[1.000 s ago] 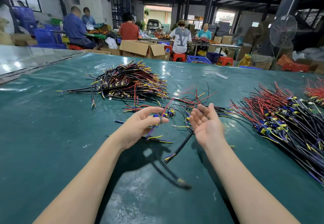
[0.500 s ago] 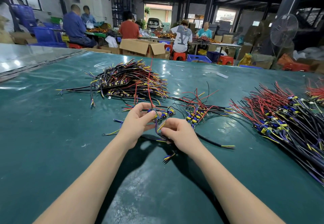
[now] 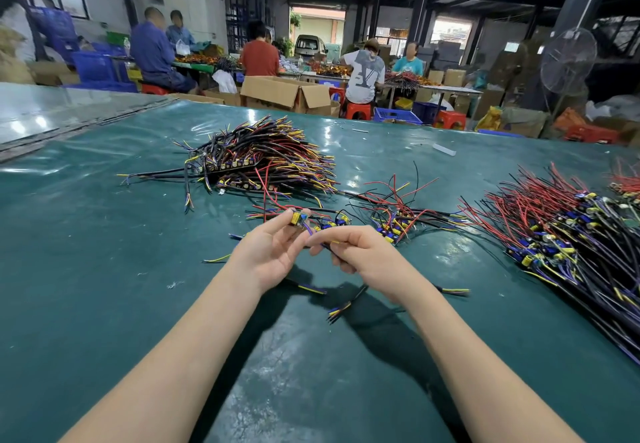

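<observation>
Above the green table (image 3: 86,286), my left hand (image 3: 273,252) pinches a small wired module (image 3: 297,218) with yellow and blue parts; a red wire rises from it. My right hand (image 3: 360,252) grips the module's black cable (image 3: 349,299) just right of the left hand. That cable hangs below the hand, and its blue and yellow wire ends lie near the table. A second black cable end (image 3: 453,291) lies by my right wrist.
A stacked heap of wired modules (image 3: 263,162) lies at the back left. A small loose bunch (image 3: 398,221) sits just beyond my hands. A large pile with red wires (image 3: 561,234) covers the right. Beyond the table, several people sit among cardboard boxes (image 3: 284,92).
My right hand closed in from an open pose and took hold of the cable. Both hands have lifted the module slightly and turned it between them.
</observation>
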Action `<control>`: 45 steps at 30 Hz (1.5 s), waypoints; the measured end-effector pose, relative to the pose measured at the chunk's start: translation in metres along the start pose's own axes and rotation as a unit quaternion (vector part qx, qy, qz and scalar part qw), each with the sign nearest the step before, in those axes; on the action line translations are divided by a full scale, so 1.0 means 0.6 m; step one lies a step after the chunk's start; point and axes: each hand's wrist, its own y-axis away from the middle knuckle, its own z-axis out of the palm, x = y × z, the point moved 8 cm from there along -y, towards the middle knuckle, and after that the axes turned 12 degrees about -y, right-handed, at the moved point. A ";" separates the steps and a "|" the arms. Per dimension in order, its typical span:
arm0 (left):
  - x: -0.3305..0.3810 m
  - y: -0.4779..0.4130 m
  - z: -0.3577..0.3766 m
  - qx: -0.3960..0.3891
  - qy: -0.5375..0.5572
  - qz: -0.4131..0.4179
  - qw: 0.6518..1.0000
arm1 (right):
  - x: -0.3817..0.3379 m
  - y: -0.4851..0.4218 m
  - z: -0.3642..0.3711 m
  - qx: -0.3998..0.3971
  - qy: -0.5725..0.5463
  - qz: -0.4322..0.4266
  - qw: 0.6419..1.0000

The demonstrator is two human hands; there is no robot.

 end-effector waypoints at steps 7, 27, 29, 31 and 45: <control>0.004 -0.004 0.001 -0.005 -0.049 0.031 0.998 | 0.007 0.010 -0.010 0.016 0.045 -0.018 0.999; 0.007 -0.001 0.025 -0.090 -0.098 0.074 0.988 | 0.021 0.014 -0.009 0.022 -0.172 0.058 0.983; 0.005 0.001 0.032 -0.107 -0.094 0.077 0.987 | 0.024 0.014 -0.013 0.034 -0.197 0.066 0.977; 0.007 0.004 0.040 -0.127 -0.083 0.084 0.985 | 0.028 0.014 -0.017 0.047 -0.220 0.074 0.972; 0.009 0.000 0.032 -0.091 -0.040 0.095 0.991 | 0.023 0.019 -0.045 0.213 -0.187 0.063 0.957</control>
